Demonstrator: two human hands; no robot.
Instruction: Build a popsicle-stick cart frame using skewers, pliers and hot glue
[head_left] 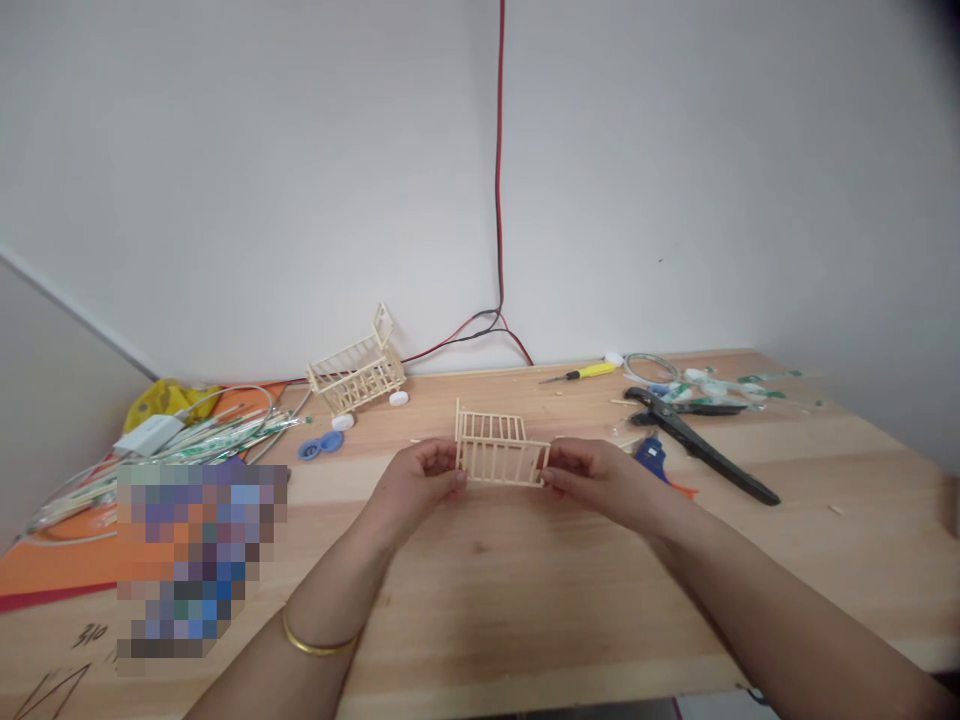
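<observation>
Between my two hands is a small cart frame built of thin wooden sticks (501, 443), with slatted sides. My left hand (426, 480) pinches its left end between thumb and fingers. At the opposite end, my right hand (592, 478) grips the lower right corner the same way. Behind and to the left stands a similar stick-built cart (358, 375) with white round wheels (343, 423). Two blue bottle caps (321, 445) lie on the table near it.
Black-handled scissors (697, 445) and a blue glue gun (651, 455) lie right of my right hand. A yellow screwdriver (592, 371) rests near the wall. On the left are bagged sticks (225, 440), a white adapter (150, 434) and orange paper (45, 565). A red-black cable (500, 200) hangs down the wall.
</observation>
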